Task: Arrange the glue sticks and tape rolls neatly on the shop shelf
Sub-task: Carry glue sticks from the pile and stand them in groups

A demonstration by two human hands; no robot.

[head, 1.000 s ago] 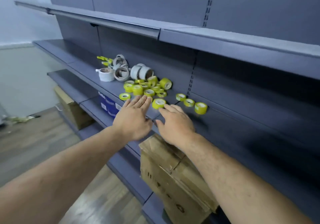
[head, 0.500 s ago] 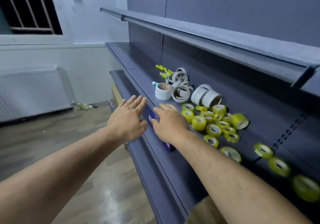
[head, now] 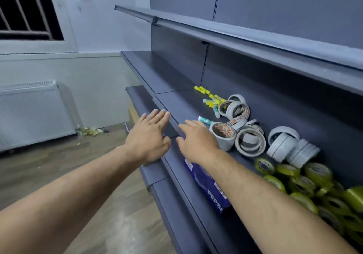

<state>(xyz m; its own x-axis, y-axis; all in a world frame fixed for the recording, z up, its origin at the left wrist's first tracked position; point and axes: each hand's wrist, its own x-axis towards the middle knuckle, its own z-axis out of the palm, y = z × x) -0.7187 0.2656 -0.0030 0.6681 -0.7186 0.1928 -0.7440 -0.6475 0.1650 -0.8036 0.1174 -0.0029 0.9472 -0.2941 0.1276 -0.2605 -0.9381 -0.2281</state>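
- Head view: your left hand (head: 149, 137) and right hand (head: 196, 141) have swung left along the shelf (head: 176, 106), away from the yellow tape rolls (head: 294, 179), towards the white tape rolls (head: 249, 141) and glue sticks (head: 208, 96) clustered on it.
- Both hands are spread flat and hold nothing; sorting likely starts here.

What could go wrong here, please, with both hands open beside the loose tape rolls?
The right hand is beside a white tape roll; a nudge might shove it into the white pile. The yellow-green rolls lie heaped and could slide off the shelf. The glue sticks lie flat and might roll.
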